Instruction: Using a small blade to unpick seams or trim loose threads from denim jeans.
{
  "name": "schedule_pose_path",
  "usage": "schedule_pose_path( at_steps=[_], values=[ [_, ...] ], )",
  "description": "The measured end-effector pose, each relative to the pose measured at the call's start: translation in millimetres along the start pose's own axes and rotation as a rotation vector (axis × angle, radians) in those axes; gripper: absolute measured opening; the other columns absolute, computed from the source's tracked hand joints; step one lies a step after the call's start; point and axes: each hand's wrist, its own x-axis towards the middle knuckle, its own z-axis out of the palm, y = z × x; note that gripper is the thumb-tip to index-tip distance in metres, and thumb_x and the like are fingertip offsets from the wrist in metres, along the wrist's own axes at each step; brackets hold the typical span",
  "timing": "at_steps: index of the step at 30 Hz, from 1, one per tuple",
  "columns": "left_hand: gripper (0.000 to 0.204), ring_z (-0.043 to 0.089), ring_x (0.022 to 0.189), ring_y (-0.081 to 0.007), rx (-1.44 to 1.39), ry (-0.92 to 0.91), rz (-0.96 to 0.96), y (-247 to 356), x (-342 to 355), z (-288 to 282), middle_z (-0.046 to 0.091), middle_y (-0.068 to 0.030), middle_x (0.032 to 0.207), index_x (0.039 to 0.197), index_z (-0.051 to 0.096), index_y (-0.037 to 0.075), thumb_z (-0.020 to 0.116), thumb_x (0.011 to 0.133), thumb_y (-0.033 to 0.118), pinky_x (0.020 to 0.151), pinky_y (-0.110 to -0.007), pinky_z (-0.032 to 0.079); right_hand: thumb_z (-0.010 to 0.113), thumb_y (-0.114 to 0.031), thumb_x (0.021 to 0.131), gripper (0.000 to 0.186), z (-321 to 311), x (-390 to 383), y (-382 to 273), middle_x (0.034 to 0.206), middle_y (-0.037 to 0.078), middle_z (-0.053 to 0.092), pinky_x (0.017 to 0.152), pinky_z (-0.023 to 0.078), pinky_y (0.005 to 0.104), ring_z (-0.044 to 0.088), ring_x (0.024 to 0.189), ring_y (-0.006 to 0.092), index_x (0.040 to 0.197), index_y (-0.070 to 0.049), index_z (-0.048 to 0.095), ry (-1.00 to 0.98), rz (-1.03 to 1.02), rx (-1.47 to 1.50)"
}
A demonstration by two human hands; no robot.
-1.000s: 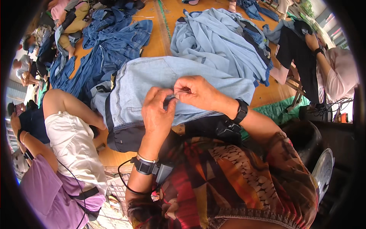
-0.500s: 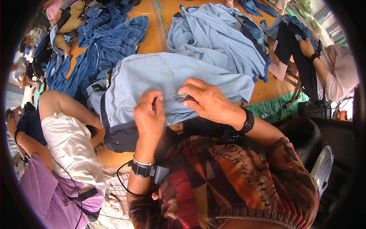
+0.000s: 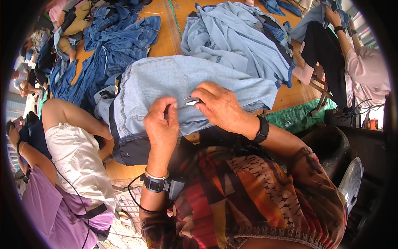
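A light-blue denim garment with a black lower edge lies spread across the table in front of me. Over its middle, my right hand is closed on small thread snips. Their thin blades stick out past the fingertips and point left, slightly apart. Just left of the blades, my left hand is held up with thumb and forefinger pinched together. Whatever lies in that pinch, if anything, is too small to make out. A short gap separates the two hands.
Dark-blue denim pieces are heaped at the far left, and a light-blue denim pile at the far right, on an orange-brown table. Seated co-workers are close on my left, in a purple top, and at the far right.
My right hand has turned and shifted slightly, so the snips' blades now show clearly. My left hand stays nearly in place. At right, the co-worker's hands have risen with dark cloth.
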Motion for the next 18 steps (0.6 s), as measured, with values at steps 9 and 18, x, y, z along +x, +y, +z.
schedule_pose_path(
  at_steps=[9, 18],
  values=[
    [0.008, 0.06, 0.065, -0.0221, -0.005, -0.002, 0.002, -1.6, -0.4, 0.7, 0.062, -0.0126, 0.078, 0.087, 0.061, -0.001, 0.06, 0.079, -0.004, 0.061, -0.03, 0.048, 0.067, -0.004, 0.073, 0.024, 2.6, 2.3, 6.2, 0.09, 0.008, 0.053, 0.068, 0.047, 0.0372, 0.057, 0.083, 0.0269, 0.094, -0.004, 0.056, 0.046, 0.03, 0.087],
    [0.034, 0.053, 0.09, -0.0232, 0.404, -0.089, 0.255, 8.0, 1.5, 5.1, 0.054, -0.0118, 0.107, 0.103, 0.063, 0.003, 0.067, 0.07, -0.004, 0.075, -0.032, 0.044, 0.066, -0.003, 0.08, 0.022, 2.2, 4.0, 17.7, 0.09, 0.004, 0.057, 0.067, 0.045, 0.0252, 0.055, 0.079, 0.0121, 0.1, -0.003, 0.058, 0.077, 0.254, 0.481]
  ],
)
